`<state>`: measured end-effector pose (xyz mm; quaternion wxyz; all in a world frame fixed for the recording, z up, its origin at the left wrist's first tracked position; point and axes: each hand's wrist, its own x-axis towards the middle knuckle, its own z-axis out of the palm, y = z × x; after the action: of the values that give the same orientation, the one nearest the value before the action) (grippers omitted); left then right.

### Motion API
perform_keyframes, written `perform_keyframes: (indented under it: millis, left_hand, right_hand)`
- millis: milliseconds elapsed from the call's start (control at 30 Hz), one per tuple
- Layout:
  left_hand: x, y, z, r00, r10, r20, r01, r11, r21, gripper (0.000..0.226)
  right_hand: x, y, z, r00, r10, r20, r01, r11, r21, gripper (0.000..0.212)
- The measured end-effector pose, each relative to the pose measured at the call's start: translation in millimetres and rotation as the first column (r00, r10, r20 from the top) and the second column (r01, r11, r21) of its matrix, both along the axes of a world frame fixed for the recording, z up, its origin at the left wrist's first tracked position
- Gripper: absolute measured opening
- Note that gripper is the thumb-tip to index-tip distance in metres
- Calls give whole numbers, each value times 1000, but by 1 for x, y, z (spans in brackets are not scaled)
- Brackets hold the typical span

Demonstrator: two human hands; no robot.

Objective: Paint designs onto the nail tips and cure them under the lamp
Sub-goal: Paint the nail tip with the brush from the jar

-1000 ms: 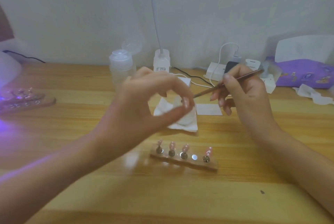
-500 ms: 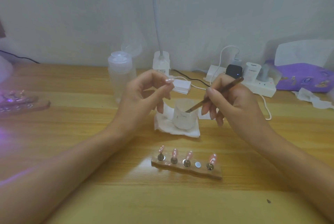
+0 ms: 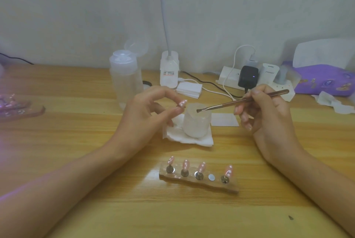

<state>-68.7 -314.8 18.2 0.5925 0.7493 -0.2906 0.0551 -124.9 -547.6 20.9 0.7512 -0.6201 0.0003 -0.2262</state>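
Wooden desk (image 3: 76,161): left hand (image 3: 146,118) pinches pink nail tip (image 3: 182,103); right hand (image 3: 269,115) grips dotting tool (image 3: 242,101), tip seemingly over cup (image 3: 196,122) at 12 o'clock of holder (image 3: 197,181).

Print shows on the lamp base label (image 3: 169,73) and white charger (image 3: 269,72), both too blurred to read.

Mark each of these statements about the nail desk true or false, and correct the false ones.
1. The left hand pinches a pink nail tip with white dots. True.
2. The right hand holds a pair of scissors. False: it holds a thin copper-coloured brush.
3. The wooden nail holder carries four pink tips and one bare magnet spot. True.
4. The small frosted cup stands directly on the wood. False: it sits on a white tissue.
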Motion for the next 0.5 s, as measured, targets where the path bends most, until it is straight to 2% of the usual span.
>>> perform_keyframes:
  millis: [233,500]
  left_hand:
    - [0,3,-3,1000,17,-12,-16,999,46,11]
    - [2,4,-8,1000,-4,-4,4,997,81,14]
  right_hand:
    - [1,-3,-1,999,24,-33,-22,998,64,27]
    - [2,-2,-4,998,50,-39,-51,998,-27,24]
